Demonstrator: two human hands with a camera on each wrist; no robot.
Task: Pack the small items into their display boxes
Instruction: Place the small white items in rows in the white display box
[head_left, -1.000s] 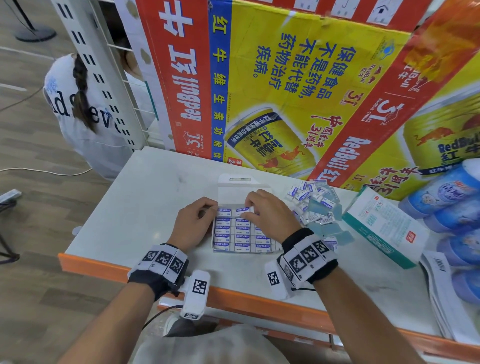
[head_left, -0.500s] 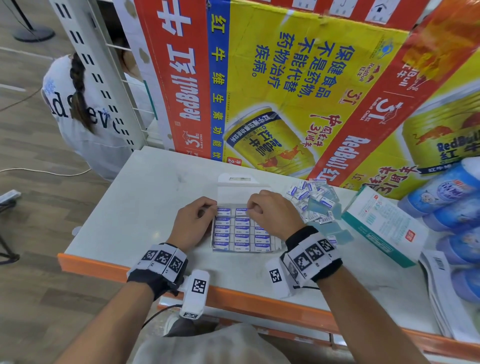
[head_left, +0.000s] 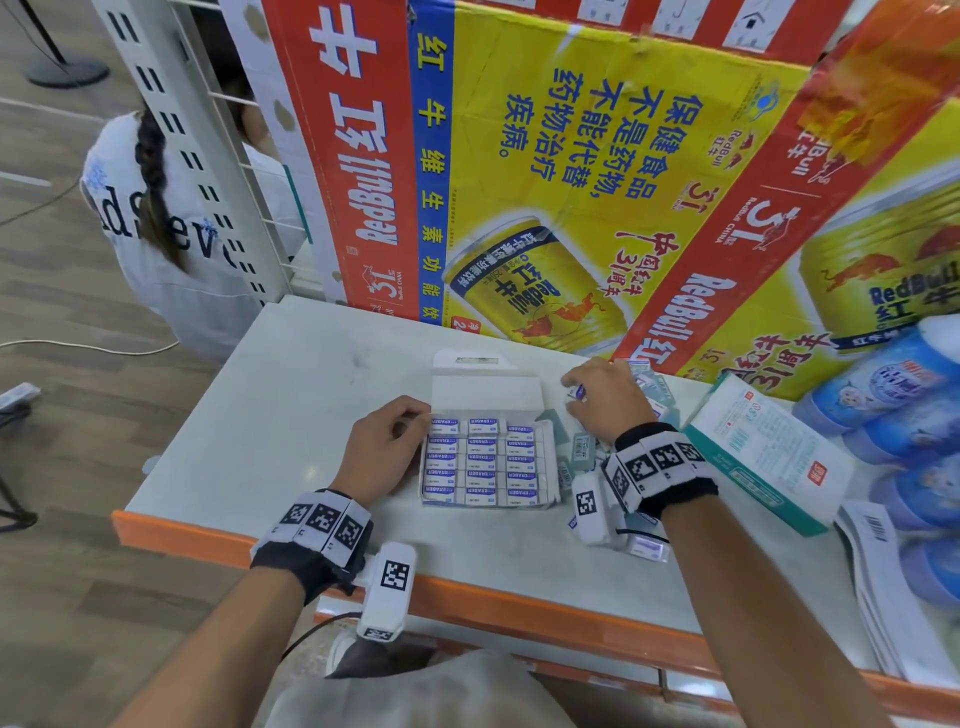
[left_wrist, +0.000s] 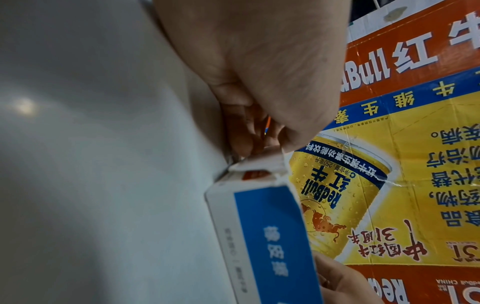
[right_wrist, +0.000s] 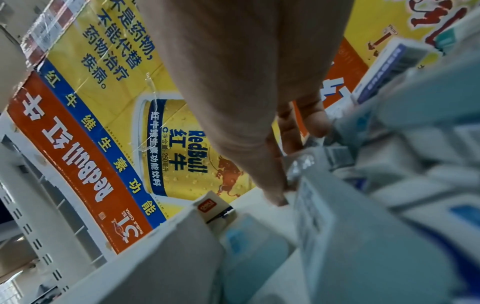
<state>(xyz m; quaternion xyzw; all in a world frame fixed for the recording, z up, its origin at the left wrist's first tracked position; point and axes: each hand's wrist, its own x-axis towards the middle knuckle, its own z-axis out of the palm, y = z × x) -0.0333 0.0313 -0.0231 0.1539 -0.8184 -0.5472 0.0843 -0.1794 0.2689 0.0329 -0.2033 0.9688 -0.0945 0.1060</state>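
A white display box (head_left: 549, 457) lies open on the table with its lid (head_left: 485, 389) folded back and rows of blue-and-white erasers (head_left: 483, 460) inside. My left hand (head_left: 415, 421) grips the box's far left corner; the left wrist view shows its fingers (left_wrist: 246, 142) curled on the corner flap above the blue box side (left_wrist: 272, 236). To the right of the box my right hand (head_left: 574, 400) is over a pile of loose erasers (head_left: 652, 395) and pinches one eraser (head_left: 576, 391). In the right wrist view its fingertips (right_wrist: 275, 197) are down among the wrapped erasers (right_wrist: 389, 144).
A teal-and-white carton (head_left: 763, 447) and blue wrapped packs (head_left: 893, 395) lie at the right, with papers (head_left: 883, 571) near the front. Red Bull cartons (head_left: 571, 182) wall off the back. The table's orange edge (head_left: 519, 608) runs in front. A person in white (head_left: 171, 249) crouches at the left.
My right hand has left the box's far row and moved right onto the loose pile, taking hold of an eraser. The left hand stays on the box.
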